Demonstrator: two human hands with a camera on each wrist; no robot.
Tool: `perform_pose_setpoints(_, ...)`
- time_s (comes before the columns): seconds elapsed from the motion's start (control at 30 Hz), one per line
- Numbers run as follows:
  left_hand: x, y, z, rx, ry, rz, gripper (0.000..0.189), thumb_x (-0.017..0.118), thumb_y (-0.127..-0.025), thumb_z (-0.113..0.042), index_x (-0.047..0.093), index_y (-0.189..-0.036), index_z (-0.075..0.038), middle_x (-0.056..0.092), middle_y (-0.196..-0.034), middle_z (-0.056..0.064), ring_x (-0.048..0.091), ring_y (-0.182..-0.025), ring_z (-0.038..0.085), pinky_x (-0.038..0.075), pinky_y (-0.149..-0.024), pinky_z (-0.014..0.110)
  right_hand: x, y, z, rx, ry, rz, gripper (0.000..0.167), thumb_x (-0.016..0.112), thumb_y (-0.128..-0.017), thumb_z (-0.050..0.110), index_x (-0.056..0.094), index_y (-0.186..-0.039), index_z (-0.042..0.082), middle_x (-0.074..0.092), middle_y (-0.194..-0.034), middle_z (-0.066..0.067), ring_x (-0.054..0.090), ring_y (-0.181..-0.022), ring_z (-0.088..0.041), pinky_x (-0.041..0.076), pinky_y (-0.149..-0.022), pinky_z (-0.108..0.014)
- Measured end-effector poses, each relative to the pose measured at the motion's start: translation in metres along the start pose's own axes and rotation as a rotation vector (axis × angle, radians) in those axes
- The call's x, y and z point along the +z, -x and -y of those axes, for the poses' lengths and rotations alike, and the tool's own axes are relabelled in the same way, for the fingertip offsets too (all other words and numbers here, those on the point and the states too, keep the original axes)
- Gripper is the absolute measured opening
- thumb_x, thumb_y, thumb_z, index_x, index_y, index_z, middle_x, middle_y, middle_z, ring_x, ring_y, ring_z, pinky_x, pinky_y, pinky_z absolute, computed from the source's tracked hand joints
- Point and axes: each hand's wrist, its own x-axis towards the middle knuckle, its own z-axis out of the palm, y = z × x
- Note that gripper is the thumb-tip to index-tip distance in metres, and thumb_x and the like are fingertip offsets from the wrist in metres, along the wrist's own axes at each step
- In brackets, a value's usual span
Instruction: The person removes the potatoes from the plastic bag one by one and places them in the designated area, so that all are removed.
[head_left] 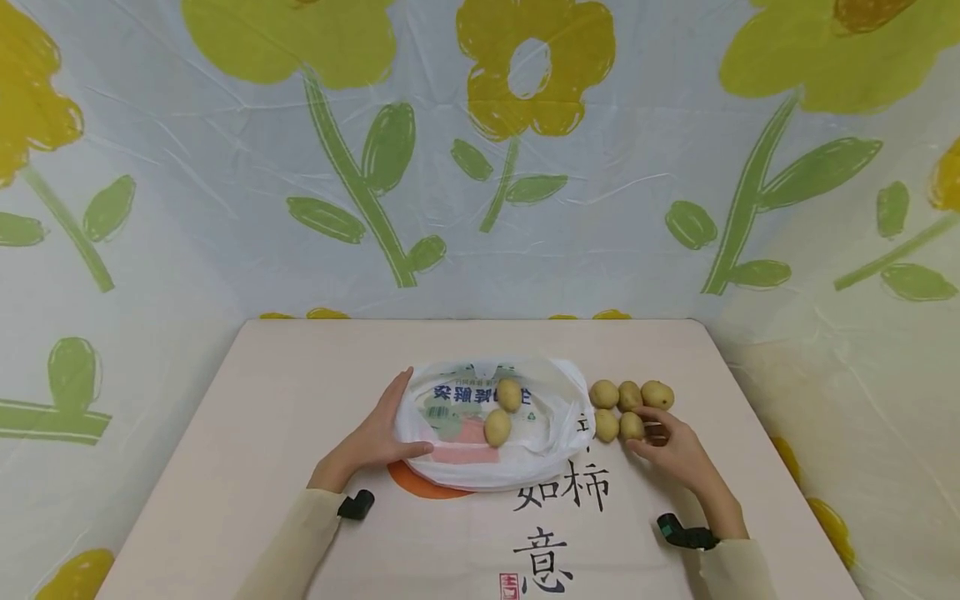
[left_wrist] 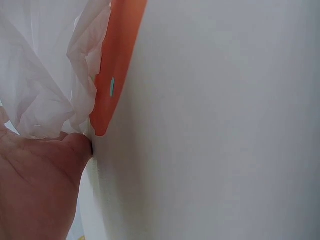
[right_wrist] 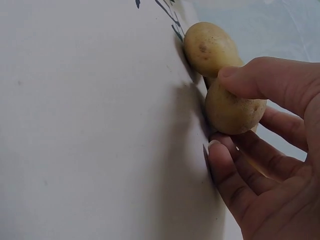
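Note:
A white plastic bag [head_left: 420, 421] lies spread open on the table, with two potatoes [head_left: 497, 427] inside it. My left hand [head_left: 381, 432] holds the bag's left side, thumb over the near rim; in the left wrist view, crumpled plastic [left_wrist: 45, 75] meets the thumb. To the right of the bag, several potatoes [head_left: 604, 395] sit grouped in two rows. My right hand [head_left: 671, 446] grips the near-right potato [right_wrist: 235, 110], thumb on top and fingers curled around its other side. Another potato [right_wrist: 207, 49] is beside it in the right wrist view.
A pale table mat [head_left: 450, 550] with black characters [head_left: 543, 558] and an orange shape [head_left: 427, 483] lies under the bag. Behind and at the sides of the table hangs a flowered cloth [head_left: 247, 167].

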Motion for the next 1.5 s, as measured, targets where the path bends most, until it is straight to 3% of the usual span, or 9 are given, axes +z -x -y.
perform_pose_setpoints(0.5, 0.0012, -0.0006, 0.0001, -0.008, -0.003, 0.002, 0.129, 0.086, -0.074, -0.054, 0.002, -0.167, -0.022, 0.005, -0.174, 0.011, 0.011, -0.159, 0.038, 0.02, -0.122, 0.067, 0.0025, 0.0002, -0.0042, -0.005, 0.001, -0.01, 0.058, 0.082, -0.089, 0.018, 0.059, -0.138, 0.0, 0.064, -0.132, -0.025, 0.066, -0.108, -0.033, 0.057, -0.087, -0.033)
perform_pose_setpoints(0.73, -0.0008, -0.0005, -0.0008, -0.013, 0.009, -0.001, 0.129, 0.086, -0.074, -0.054, 0.002, -0.167, -0.024, 0.004, -0.174, 0.011, 0.011, -0.159, 0.039, 0.019, -0.122, 0.068, 0.005, 0.0002, -0.0057, 0.003, 0.009, -0.02, 0.058, 0.082, -0.089, 0.018, 0.058, -0.139, 0.0, 0.065, -0.128, -0.024, 0.066, -0.108, -0.033, 0.057, -0.089, -0.039)
perform_pose_setpoints(1.03, 0.0006, 0.002, -0.0008, 0.0, 0.019, -0.001, 0.129, 0.086, -0.073, -0.054, 0.005, -0.167, -0.018, 0.006, -0.173, 0.016, 0.011, -0.158, 0.042, 0.019, -0.121, 0.07, 0.0052, 0.0024, -0.0036, 0.01, 0.006, -0.015, 0.059, 0.081, -0.09, 0.021, 0.057, -0.141, 0.001, 0.066, -0.127, -0.024, 0.067, -0.109, -0.034, 0.057, -0.091, -0.041)
perform_pose_setpoints(1.5, -0.0018, 0.0024, -0.0024, -0.006, 0.029, 0.007, 0.127, 0.085, -0.075, -0.053, 0.005, -0.167, -0.02, 0.004, -0.173, 0.016, 0.01, -0.158, 0.042, 0.02, -0.12, 0.072, 0.0077, 0.0016, -0.0043, -0.007, 0.017, -0.03, 0.059, 0.08, -0.091, 0.019, 0.056, -0.142, 0.001, 0.065, -0.13, -0.024, 0.067, -0.11, -0.036, 0.057, -0.09, -0.041)
